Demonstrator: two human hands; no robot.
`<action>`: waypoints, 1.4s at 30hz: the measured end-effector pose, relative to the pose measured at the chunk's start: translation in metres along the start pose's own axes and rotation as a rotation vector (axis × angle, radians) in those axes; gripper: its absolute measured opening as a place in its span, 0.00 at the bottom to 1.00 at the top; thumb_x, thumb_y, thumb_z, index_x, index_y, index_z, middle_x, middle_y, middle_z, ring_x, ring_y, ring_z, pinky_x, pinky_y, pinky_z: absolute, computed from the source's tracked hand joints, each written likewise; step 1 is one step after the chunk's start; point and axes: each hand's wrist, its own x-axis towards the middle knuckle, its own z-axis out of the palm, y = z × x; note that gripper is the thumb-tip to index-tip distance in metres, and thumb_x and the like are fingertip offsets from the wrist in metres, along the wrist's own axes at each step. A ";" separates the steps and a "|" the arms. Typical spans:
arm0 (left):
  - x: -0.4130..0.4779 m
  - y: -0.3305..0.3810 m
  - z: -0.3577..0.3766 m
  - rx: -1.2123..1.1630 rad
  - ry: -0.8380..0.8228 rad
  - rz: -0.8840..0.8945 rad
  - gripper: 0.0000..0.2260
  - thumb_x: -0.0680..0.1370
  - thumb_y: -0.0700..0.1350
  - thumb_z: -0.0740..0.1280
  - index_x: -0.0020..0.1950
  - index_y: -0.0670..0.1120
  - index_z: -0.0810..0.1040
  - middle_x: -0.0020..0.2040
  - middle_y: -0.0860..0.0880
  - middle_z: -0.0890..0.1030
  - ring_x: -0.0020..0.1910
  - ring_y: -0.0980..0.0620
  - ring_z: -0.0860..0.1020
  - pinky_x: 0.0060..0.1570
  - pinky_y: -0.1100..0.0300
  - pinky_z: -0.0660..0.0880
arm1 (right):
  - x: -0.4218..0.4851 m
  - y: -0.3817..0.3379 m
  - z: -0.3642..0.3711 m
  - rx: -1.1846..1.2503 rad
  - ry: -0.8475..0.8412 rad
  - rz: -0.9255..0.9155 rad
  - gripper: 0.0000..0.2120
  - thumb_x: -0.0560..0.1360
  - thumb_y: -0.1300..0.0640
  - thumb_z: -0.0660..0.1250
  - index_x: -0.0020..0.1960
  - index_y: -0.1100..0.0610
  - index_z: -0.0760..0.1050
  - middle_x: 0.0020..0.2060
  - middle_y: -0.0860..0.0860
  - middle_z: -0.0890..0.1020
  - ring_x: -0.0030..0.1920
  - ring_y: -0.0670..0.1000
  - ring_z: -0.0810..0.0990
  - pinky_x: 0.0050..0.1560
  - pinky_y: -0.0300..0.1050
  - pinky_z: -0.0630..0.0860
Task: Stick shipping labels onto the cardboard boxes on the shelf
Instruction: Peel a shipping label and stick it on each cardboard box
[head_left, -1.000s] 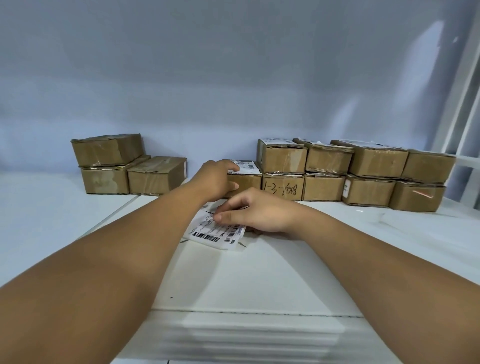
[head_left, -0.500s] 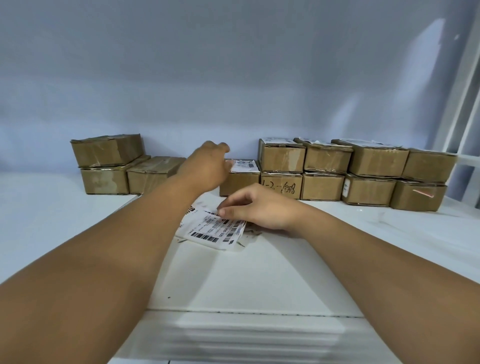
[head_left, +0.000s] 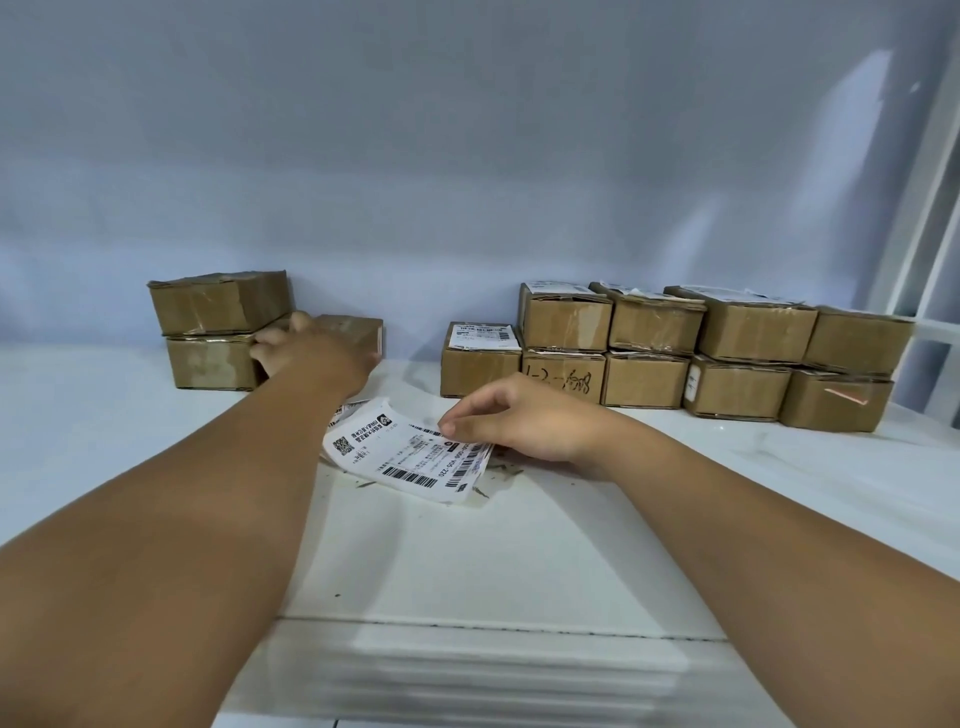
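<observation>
Looking from the near edge outward: both forearms stretch over the white shelf (head_left: 467, 561). The first thing out there is the loose stack of white printed shipping labels (head_left: 395, 452), lying flat right under the right hand (head_left: 524, 423). Its fingers (head_left: 470, 415) pinch the edge of the top sheet, thumb against forefinger. My guess is that's to peel one off while the pile stays put. Little paper scraps (head_left: 506, 470) lie just beside that hand.

Further out and well left of those fingers, the left hand (head_left: 311, 353) is draped over a low plain brown cardboard box (head_left: 358, 330). Its fingers (head_left: 267, 348) are curled round the box's left end, so it reads as a grab, though the thumb is hidden. I can't see a label on it, so it makes sense as the next one to do. It sits right against a two-high pile of brown boxes (head_left: 218, 312).

Just beyond the right fingers is a small brown box with a white label on top (head_left: 480, 358). It looks finished and sits against the double row of brown boxes (head_left: 727, 353) by the pale blue wall (head_left: 467, 156).

Versus a second ago, the left hand was on that labelled box, then mid-swing, and now it's on the plain one. The right hand hasn't left the labels, and more of the top sheet shows now that the left arm is off it.
</observation>
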 end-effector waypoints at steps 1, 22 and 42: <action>-0.001 0.001 -0.001 -0.020 0.002 0.003 0.34 0.75 0.66 0.59 0.72 0.43 0.64 0.67 0.42 0.62 0.67 0.33 0.62 0.65 0.45 0.62 | 0.000 0.000 -0.001 -0.001 -0.005 0.003 0.11 0.73 0.46 0.71 0.52 0.50 0.83 0.48 0.41 0.84 0.52 0.38 0.80 0.58 0.34 0.71; -0.068 0.053 -0.052 -0.656 0.739 0.645 0.34 0.64 0.56 0.76 0.64 0.42 0.71 0.58 0.36 0.67 0.56 0.39 0.68 0.54 0.55 0.70 | 0.008 -0.002 -0.026 0.550 0.512 -0.020 0.16 0.78 0.44 0.62 0.61 0.51 0.74 0.48 0.52 0.82 0.39 0.48 0.78 0.41 0.41 0.77; -0.095 0.069 -0.059 -1.544 -0.150 0.531 0.07 0.80 0.51 0.60 0.46 0.51 0.74 0.44 0.53 0.77 0.33 0.56 0.73 0.35 0.63 0.71 | -0.003 0.021 -0.075 0.918 0.499 0.174 0.18 0.73 0.45 0.67 0.60 0.52 0.77 0.52 0.52 0.84 0.51 0.53 0.83 0.43 0.46 0.81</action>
